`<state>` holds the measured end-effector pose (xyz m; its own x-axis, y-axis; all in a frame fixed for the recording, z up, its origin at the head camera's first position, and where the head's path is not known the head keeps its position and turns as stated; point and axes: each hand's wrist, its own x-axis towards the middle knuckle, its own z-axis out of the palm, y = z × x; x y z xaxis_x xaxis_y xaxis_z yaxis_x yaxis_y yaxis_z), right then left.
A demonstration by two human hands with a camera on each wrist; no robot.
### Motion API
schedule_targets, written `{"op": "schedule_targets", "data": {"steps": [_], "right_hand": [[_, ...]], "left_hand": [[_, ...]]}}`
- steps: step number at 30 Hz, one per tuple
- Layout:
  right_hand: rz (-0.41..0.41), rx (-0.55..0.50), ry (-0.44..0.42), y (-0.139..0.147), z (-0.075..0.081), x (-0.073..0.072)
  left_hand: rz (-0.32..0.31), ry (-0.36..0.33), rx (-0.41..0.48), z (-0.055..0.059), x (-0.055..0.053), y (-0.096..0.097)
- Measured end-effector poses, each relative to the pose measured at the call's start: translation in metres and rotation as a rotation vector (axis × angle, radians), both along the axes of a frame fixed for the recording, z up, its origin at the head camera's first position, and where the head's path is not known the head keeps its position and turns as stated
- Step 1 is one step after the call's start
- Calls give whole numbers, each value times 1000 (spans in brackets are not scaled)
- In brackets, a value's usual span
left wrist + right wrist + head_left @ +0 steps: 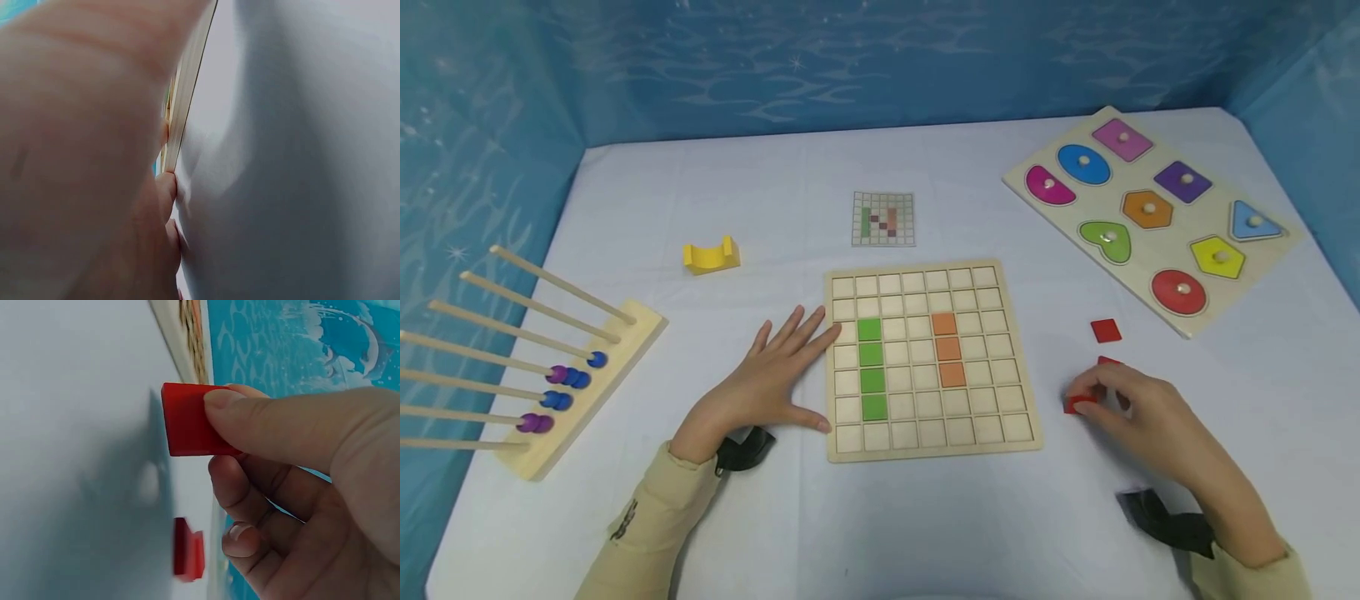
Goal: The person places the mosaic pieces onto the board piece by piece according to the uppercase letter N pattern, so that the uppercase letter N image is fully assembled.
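My right hand [1157, 417] pinches a red square tile [187, 422] between thumb and fingers, right of the wooden grid board [936, 455]. In the right wrist view the tile stands on edge, tilted up off the white cloth. Two more red tiles [1106, 331] lie just beyond this hand, the nearer one partly hidden by it. Spread flat, my left hand [760, 385] has its thumb and a fingertip at the board's left edge. Inside the grid, a column of several green tiles [872, 380] stands left of three orange tiles [948, 348].
A small pattern card [883, 242] lies beyond the board. To the left are a yellow arched block [711, 257] and a wooden bead rack [568, 425] with upright pegs. A knobbed shape puzzle [1120, 279] lies at the back right. Blue patterned cloth [880, 75] encloses the table.
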<state>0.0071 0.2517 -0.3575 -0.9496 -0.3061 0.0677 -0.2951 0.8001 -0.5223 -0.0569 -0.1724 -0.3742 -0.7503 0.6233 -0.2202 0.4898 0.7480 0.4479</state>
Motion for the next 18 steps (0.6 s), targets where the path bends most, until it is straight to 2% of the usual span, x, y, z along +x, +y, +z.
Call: {"op": "schedule_targets", "data": {"steps": [3, 6, 10, 13, 18], "right_hand": [[14, -28, 48, -3, 6, -6], [34, -110, 72, -10, 11, -13], [78, -187, 44, -27, 18, -23], [112, -202, 24, -42, 23, -28], [162, -263, -2, -64, 17, -33]], "left_hand": [[0, -1, 3, 0, 0, 0], [-2, 2, 6, 0, 0, 0], [-7, 7, 2, 0, 0, 0], [-10, 8, -2, 0, 0, 0], [-9, 9, -2, 0, 0, -1]]}}
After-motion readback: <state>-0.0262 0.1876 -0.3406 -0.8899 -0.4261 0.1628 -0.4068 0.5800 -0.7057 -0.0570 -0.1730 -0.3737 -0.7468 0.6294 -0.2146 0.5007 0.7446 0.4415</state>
